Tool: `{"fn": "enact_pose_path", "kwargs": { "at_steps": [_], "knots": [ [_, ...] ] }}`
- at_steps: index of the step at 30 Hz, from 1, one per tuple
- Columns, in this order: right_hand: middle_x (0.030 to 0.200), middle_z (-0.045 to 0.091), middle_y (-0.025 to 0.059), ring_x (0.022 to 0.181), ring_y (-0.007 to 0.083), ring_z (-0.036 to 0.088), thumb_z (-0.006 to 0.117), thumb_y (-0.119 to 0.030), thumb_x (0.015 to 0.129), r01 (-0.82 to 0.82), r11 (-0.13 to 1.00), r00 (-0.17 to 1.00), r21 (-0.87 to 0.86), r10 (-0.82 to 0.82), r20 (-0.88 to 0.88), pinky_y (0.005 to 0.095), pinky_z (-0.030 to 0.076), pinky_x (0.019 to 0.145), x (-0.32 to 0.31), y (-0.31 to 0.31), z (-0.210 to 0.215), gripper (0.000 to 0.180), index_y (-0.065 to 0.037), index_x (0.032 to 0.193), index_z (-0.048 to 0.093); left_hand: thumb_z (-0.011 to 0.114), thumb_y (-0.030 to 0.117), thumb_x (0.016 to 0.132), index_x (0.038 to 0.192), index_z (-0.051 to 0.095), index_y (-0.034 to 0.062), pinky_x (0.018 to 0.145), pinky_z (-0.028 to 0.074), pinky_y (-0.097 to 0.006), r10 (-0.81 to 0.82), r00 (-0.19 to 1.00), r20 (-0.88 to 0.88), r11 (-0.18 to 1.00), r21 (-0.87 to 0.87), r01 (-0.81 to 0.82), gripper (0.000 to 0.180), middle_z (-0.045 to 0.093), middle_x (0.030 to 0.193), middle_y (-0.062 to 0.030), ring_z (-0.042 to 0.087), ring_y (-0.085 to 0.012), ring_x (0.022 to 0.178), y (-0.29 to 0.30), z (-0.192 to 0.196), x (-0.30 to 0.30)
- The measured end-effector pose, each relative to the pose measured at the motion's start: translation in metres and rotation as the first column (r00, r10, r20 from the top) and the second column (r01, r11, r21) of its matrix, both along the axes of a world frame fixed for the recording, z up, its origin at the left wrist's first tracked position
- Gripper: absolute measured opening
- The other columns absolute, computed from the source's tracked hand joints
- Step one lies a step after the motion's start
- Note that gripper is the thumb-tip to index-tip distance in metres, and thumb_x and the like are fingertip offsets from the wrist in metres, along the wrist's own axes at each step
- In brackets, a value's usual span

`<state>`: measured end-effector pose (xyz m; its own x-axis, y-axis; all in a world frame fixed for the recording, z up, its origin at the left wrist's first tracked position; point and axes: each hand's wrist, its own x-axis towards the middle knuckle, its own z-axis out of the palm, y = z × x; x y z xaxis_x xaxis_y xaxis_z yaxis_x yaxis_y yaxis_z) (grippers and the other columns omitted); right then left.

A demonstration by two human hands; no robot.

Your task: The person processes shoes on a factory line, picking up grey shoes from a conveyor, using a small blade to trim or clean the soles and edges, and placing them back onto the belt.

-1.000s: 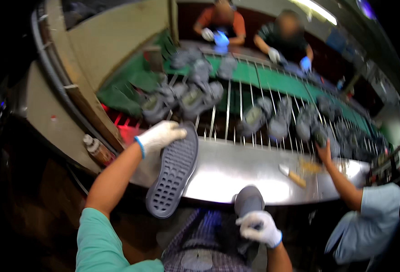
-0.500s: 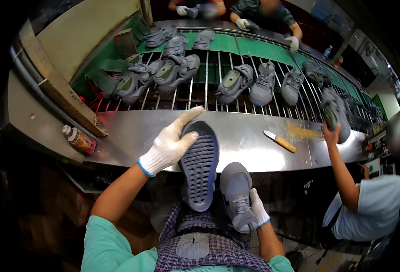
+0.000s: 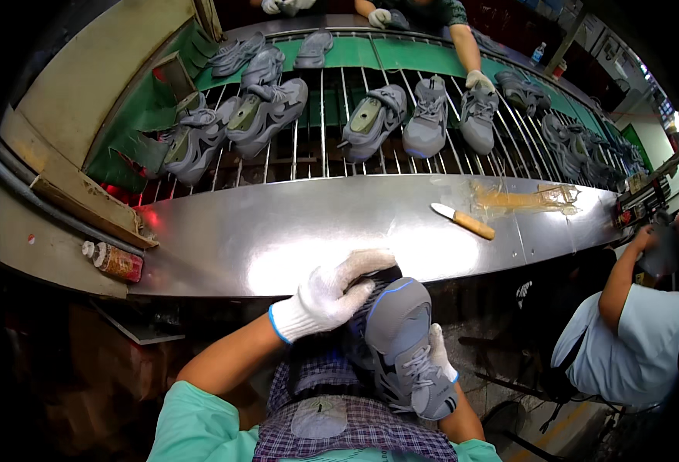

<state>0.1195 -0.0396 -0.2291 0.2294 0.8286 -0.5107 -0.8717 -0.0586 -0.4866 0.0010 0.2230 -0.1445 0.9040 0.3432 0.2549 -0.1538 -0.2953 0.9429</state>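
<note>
Both gloved hands grip grey shoe [image 3: 405, 346]: left hand [image 3: 328, 296] atop sole, right hand [image 3: 439, 358] beneath upper.

Grey shoes on the conveyor rack [image 3: 370, 123]: I count at least ten; more at the far right blur together.
Shoes in my hands: one, a grey laced shoe [image 3: 407, 346].
White-gloved hands of mine: two, left hand [image 3: 326, 296] and right hand [image 3: 441, 360].
Knives on the steel table [image 3: 278, 231]: one, the wooden-handled knife [image 3: 463, 221].
Bottles: one small bottle [image 3: 115, 262].
Co-workers: I see three.
</note>
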Motion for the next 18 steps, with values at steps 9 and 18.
{"fn": "enact_pose_path", "kwargs": {
  "at_steps": [9, 18],
  "knots": [
    [0.149, 0.061, 0.0198, 0.134, 0.0267, 0.062, 0.049, -0.062, 0.11, -0.053, 0.998, 0.998, 0.023, 0.053, 0.028, 0.0443, 0.055, 0.111, -0.011, 0.003, -0.019, 0.079, 0.002, 0.155, 0.049, 0.07, 0.019, 0.098, 0.148, 0.057, -0.0055, 0.122, 0.043, -0.045, -0.159, 0.986, -0.045, 0.983, -0.096, 0.155, 0.057, 0.057, 0.155, -0.0244, 0.057, -0.0342, 0.143, 0.017, 0.009, -0.013],
    [0.139, 0.068, 0.0148, 0.124, 0.0198, 0.063, 0.034, -0.037, 0.12, -0.003, 0.999, 0.981, -0.037, 0.01, 0.196, 0.0356, 0.05, 0.11, -0.015, -0.01, -0.075, 0.056, 0.005, 0.148, 0.057, 0.095, 0.043, 0.077, 0.145, 0.061, -0.002, 0.116, 0.05, -0.044, -0.141, 0.99, -0.01, 0.979, 0.15, 0.141, 0.089, 0.058, 0.152, -0.0236, 0.061, -0.0361, 0.138, 0.009, 0.021, -0.013]
  ]
}}
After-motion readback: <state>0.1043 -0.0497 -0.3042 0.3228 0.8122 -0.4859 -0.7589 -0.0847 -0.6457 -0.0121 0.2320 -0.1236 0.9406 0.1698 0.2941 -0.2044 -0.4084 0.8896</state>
